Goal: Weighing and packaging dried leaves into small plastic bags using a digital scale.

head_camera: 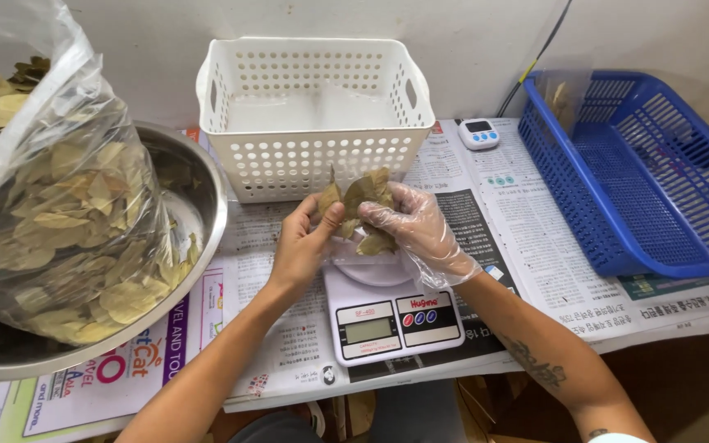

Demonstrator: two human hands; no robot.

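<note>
Large clear plastic bag of dried tan leaves (51,197) fills the left side, slumped inside a round steel bowl (207,205) whose rim overhangs the near table edge. Newspaper sheets (527,238) cover the tabletop; a colourful printed flyer (116,369) lies under the bowl at the near left.

Blue slatted plastic tray (642,189) sits tilted at right, its far end propped up against the wall, with a clear packet of leaves (564,98) standing in its back corner. White perforated plastic basket (313,115) stands at centre rear against the wall, a clear packet lying flat inside it.

White digital kitchen scale (391,316) sits front centre, near the table edge, screen and coloured buttons facing the person. Small white digital timer (479,133) lies between basket and blue tray.

Bunch of dried tan leaves (364,209) is held above the scale's platform, just in front of the basket wall. Left hand (305,242), bare, pinches the left side of the bunch, thumb pressed on a leaf. Right hand (416,230), in a thin clear plastic glove, cups and grips the bunch from the right. Both hands meet on the leaves.

Open newspaper shows between the scale and the blue tray; the left side is crowded by the bowl.
</note>
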